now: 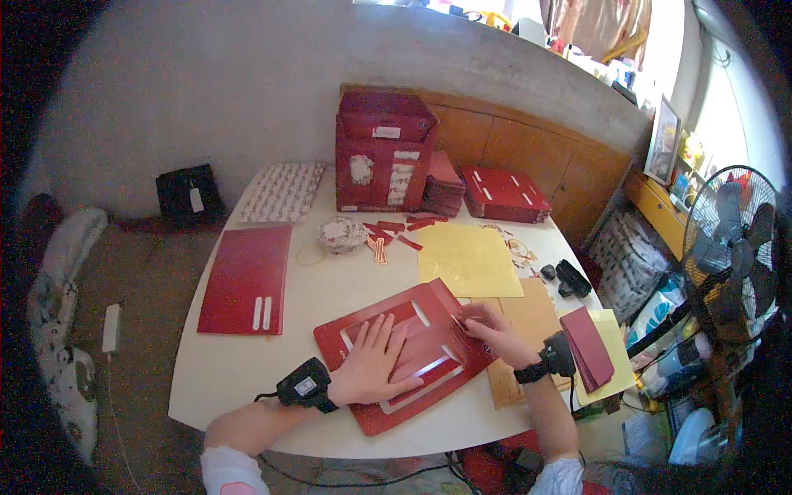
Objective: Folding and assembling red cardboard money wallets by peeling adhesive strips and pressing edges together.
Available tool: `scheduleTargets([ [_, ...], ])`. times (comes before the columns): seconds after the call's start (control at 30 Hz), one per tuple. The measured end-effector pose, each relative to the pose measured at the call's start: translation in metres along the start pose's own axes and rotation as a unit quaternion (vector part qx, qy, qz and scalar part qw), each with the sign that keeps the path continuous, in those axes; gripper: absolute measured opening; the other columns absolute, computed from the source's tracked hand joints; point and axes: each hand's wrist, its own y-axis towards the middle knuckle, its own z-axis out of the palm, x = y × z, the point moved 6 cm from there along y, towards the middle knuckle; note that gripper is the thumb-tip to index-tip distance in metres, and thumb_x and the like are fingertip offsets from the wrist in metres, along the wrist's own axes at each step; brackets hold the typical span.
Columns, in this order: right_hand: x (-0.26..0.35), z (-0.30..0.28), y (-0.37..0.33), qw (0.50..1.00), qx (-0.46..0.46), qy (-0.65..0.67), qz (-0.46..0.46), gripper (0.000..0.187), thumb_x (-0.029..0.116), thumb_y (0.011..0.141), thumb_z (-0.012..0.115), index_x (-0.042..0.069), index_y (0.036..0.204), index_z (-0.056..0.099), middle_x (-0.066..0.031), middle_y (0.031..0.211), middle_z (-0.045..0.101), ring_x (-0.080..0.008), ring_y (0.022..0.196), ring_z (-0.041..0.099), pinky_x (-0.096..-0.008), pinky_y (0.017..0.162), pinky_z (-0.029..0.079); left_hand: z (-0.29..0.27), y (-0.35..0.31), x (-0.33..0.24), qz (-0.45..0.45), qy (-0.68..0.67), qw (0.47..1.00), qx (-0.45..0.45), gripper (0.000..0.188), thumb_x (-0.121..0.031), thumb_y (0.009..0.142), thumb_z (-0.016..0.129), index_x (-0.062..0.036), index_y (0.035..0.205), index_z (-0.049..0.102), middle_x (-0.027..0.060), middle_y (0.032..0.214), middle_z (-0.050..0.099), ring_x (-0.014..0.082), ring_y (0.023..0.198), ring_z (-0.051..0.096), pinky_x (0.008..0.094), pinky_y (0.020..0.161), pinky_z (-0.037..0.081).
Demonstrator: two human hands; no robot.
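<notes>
A flat red cardboard sheet (462,351) with pale slots and a pale-edged rectangle lies tilted on the white table in front of me. My left hand (371,367) rests flat on it, fingers spread. At its upper right edge my right hand (499,334) has its thumb and fingers pinched together. What they grip, if anything, is too small to make out. Partly under the sheet and my right wrist is a tan board (528,305). Each wrist wears a black strapped device.
A red box (384,169), stacked red pieces (443,186) and a red folder pile (505,194) stand at the back. Around them lie a white crumpled ball (343,235), red scraps (404,229), a yellow sheet (470,260) and a red panel (245,280). A fan (730,239) stands right.
</notes>
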Motion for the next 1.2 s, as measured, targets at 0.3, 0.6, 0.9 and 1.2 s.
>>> scheduleTargets([
  [0.3, -0.014, -0.009, 0.003, 0.971, -0.085, 0.193, 0.108, 0.026, 0.017, 0.089, 0.056, 0.006, 0.112, 0.051, -0.0076, 0.109, 0.056, -0.0158, 0.1, 0.055, -0.027, 0.08, 0.047, -0.005, -0.001, -0.001, 0.001, -0.032, 0.999, 0.009, 0.099, -0.067, 0.077, 0.048, 0.004, 0.138, 0.015, 0.0355, 0.141, 0.008, 0.0462, 0.134, 0.004, 0.0518, 0.109, 0.005],
  [0.6, -0.003, 0.008, 0.004, 0.973, 0.003, 0.143, 0.181, 0.033, 0.021, 0.087, 0.059, 0.005, 0.115, 0.054, -0.0048, 0.102, 0.062, -0.0145, 0.09, 0.059, -0.0256, 0.074, 0.048, -0.007, -0.001, -0.004, 0.018, -0.022, 0.999, -0.014, 0.098, -0.067, 0.078, 0.048, 0.0057, 0.137, 0.018, 0.0356, 0.14, 0.011, 0.0469, 0.132, 0.012, 0.0516, 0.109, 0.011],
  [0.9, 0.003, 0.052, 0.001, 0.908, 0.071, 0.359, 0.203, 0.033, 0.012, 0.084, 0.058, 0.003, 0.116, 0.054, -0.0068, 0.107, 0.062, -0.0179, 0.097, 0.059, -0.0318, 0.089, 0.045, -0.015, -0.001, -0.007, 0.035, -0.015, 0.998, -0.05, 0.099, -0.069, 0.077, 0.046, 0.0068, 0.136, 0.02, 0.0332, 0.139, 0.015, 0.0479, 0.131, 0.016, 0.0516, 0.109, 0.013],
  [1.2, -0.019, 0.055, 0.001, 0.935, 0.074, 0.304, 0.167, 0.029, 0.002, 0.08, 0.058, 0.001, 0.109, 0.055, -0.0081, 0.103, 0.062, -0.0187, 0.093, 0.06, -0.0312, 0.087, 0.046, -0.023, -0.002, -0.018, 0.073, 0.049, 0.992, -0.09, 0.089, -0.063, 0.078, 0.05, 0.0084, 0.129, 0.032, 0.0292, 0.13, 0.033, 0.0431, 0.123, 0.031, 0.0504, 0.105, 0.023],
])
